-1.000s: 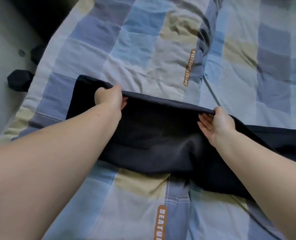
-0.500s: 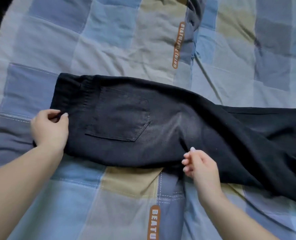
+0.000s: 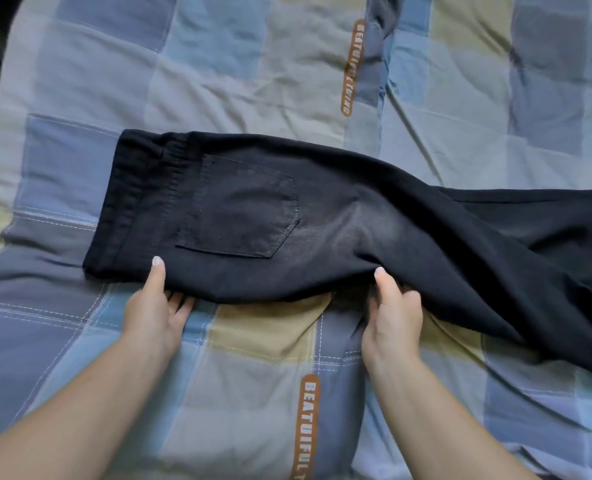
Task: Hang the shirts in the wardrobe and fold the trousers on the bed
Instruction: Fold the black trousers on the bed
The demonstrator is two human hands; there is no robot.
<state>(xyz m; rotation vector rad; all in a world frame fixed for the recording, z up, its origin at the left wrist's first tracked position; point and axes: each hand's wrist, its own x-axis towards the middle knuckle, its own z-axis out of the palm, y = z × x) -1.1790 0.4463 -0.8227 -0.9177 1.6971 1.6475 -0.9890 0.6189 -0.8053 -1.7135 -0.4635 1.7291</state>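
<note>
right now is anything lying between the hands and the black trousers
Nothing visible. The left hand and right hand both already pinch the near edge of the black trousers on the checked quilt.

One pair of black trousers (image 3: pixel 322 216), one checked bedcover (image 3: pixel 218 84), two hands, left (image 3: pixel 152 313) and right (image 3: pixel 395 317).

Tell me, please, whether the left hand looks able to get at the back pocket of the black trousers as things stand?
Probably yes. The left hand already grips the near edge of the black trousers, and the back pocket lies face up just beyond its thumb, with nothing over it.
</note>
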